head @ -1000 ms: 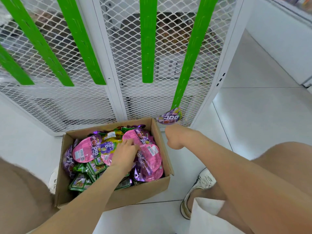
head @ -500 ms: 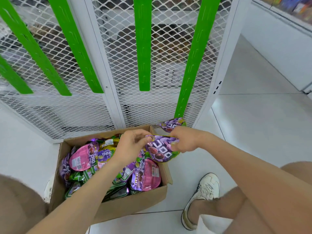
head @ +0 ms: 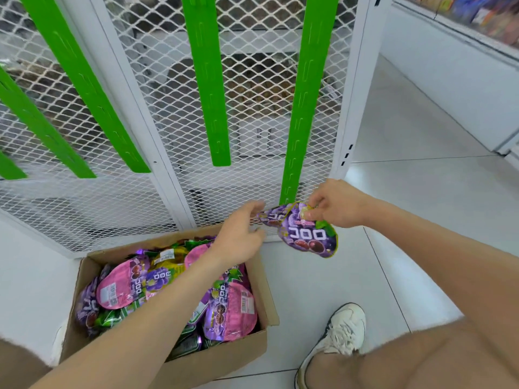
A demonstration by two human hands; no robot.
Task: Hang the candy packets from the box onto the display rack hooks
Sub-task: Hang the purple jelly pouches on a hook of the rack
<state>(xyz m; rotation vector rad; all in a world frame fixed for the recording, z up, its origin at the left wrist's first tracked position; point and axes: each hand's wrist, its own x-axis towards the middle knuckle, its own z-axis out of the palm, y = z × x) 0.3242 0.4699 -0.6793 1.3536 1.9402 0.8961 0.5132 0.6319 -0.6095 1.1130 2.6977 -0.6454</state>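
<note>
The glossy purple grape-candy packet hangs from the right hand, whose thumb and fingertips pinch its top edge. Its body trails down from the grip, just beneath the foot of the rightmost green slotted strip on the white mesh rack. The left hand, fingers loosely spread and seemingly empty, hovers just left of it above the brown cardboard box; the right hand, nearer the strip, looks set to lift.
</note>
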